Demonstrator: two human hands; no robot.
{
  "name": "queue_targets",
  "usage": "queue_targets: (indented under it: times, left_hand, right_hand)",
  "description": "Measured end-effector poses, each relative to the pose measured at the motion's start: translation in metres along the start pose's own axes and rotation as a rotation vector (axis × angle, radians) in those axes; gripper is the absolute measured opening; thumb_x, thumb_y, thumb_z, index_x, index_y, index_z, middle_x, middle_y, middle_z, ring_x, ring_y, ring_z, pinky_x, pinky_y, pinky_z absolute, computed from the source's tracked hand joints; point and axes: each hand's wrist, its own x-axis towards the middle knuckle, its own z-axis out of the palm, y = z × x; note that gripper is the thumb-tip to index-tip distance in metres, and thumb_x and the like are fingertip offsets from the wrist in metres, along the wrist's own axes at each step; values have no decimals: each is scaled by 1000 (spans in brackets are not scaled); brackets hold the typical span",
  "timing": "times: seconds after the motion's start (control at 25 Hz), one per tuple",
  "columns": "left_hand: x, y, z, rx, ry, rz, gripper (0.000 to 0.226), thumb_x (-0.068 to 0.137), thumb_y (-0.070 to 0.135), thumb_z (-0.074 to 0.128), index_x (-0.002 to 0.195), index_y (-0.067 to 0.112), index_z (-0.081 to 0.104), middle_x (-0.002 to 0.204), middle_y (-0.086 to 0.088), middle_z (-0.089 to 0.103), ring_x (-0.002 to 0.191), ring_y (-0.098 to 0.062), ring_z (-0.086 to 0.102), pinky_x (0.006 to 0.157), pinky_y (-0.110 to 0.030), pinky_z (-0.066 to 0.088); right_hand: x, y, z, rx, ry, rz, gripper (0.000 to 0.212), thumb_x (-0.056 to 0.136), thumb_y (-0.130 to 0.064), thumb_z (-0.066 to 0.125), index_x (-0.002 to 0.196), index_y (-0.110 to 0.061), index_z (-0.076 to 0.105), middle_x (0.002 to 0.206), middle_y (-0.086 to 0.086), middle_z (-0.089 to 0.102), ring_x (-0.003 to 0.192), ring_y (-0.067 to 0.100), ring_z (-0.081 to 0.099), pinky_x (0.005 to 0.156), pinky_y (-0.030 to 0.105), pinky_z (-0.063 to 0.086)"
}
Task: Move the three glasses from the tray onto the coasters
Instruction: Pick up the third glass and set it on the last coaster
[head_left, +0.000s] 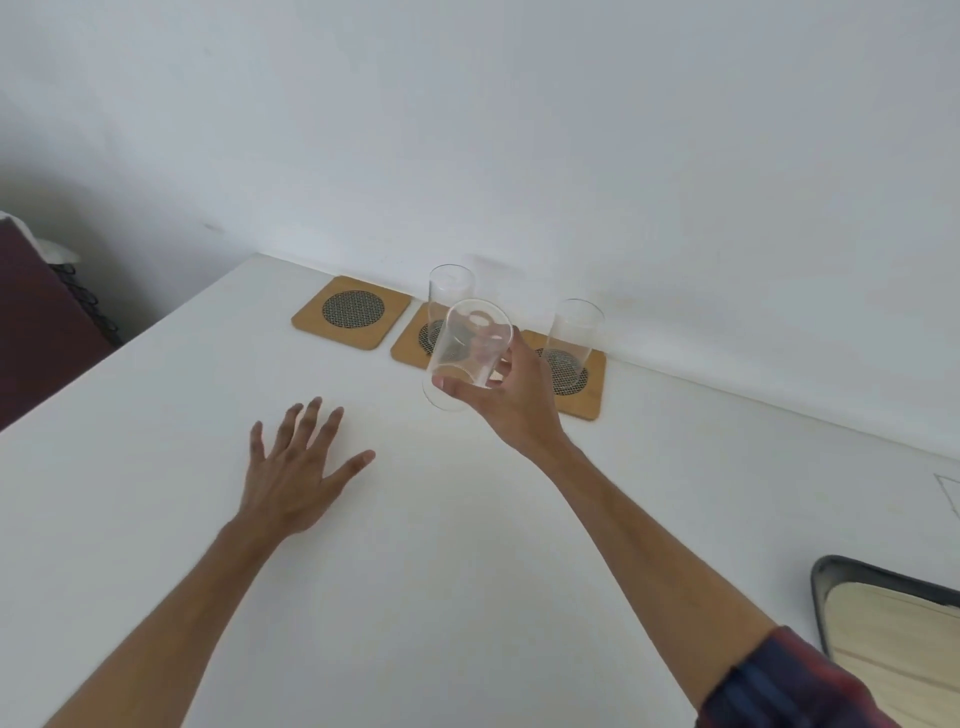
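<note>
Three wooden coasters with dark mesh centres lie in a row by the wall. The left coaster (351, 312) is bare. A clear glass (451, 291) stands upright on the middle coaster (410, 349), and another glass (577, 330) stands on the right coaster (587, 395). My right hand (511, 402) grips a third clear glass (470, 358), tilted, in the air in front of the middle coaster. My left hand (304, 467) rests flat on the white table (156, 493) with fingers spread, holding nothing. The tray (821, 587), dark-rimmed with a pale wooden floor, shows at the lower right edge.
The white wall runs right behind the coasters. A dark maroon piece of furniture (41, 322) stands past the table's left edge. A faint pencil-like outline (948, 493) marks the table at the far right.
</note>
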Motion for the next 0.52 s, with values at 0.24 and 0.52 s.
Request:
queue_targets:
  times: [0.24,0.52]
  left_hand:
    - [10,-21,9,9,-42,-71,84,78,84,8,150,43,6,164,5,5,149,-18,0,116,-56,2]
    - [11,-23,12,15,-27,-64,81,80,82,10,150,43,2,164,6,1,149,-17,-4,117,-55,-1]
  right_hand:
    - [48,7,47,-44,-31,-4,68,61,-49,90,114,-16,61,104,1,73,101,23,70,92,45,57]
    - [106,11,102,-43,-57,43,62,65,-31,93,110,-5,59,100,-5,64,102,27,64,91,43,55]
